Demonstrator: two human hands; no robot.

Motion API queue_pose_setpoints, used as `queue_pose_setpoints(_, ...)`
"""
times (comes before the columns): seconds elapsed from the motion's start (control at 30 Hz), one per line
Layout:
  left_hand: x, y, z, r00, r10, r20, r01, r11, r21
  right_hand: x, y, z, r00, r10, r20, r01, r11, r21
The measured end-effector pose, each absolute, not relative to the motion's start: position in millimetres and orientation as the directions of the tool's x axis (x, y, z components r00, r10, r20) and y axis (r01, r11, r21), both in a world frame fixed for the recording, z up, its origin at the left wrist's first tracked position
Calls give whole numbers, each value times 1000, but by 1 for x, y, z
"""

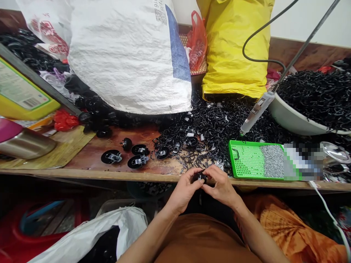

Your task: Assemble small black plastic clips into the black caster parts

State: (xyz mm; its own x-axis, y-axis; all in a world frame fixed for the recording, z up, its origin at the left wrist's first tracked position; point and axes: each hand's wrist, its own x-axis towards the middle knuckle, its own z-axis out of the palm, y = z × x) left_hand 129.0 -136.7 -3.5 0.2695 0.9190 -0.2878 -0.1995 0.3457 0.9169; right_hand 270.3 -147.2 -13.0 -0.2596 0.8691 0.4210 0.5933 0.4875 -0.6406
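Both my hands meet at the table's front edge around a small black plastic part (202, 176) with a pale piece on it. My left hand (189, 188) pinches it from the left between thumb and fingers. From the other side, my right hand (218, 186) closes on the same part with thumb and forefinger; much of the part is hidden by the fingers. To the left on the table lie several round black parts with grey metal-looking clips, among them a black disc (112, 156) and another disc (138, 161). Just beyond my hands spread many small black strips (214, 124).
A green perforated tray (234, 171) holding many small grey pieces (272, 160) is at right. Above it hangs a grey electric screwdriver (257, 112) on a cord. A large bowl (298, 118) heaped with black strips, a white sack (126, 54) and a yellow bag (236, 51) stand behind.
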Motion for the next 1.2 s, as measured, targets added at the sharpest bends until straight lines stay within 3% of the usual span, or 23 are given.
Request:
queue_pose_setpoints(0.3, 127, -136, -4, 279, 912, -300, -200, 361, 911, 266, -153, -13, -213, 875, 435, 583, 471, -662)
queue_pose_setpoints(0.7, 125, -141, -2, 416, 867, -274, -234, 394, 889, 277, -147, -4, -263, 949, 175, 381, 269, -885)
queue_pose_setpoints(1.03, 131, -149, -9, 323, 921, -219, -199, 292, 936, 266, -158, -6, -276, 885, 376, 621, 463, -633)
queue_pose_setpoints(1.2, 129, -150, -9, 321, 914, -247, -196, 319, 927, 267, -159, -6, -284, 890, 357, 613, 455, -647)
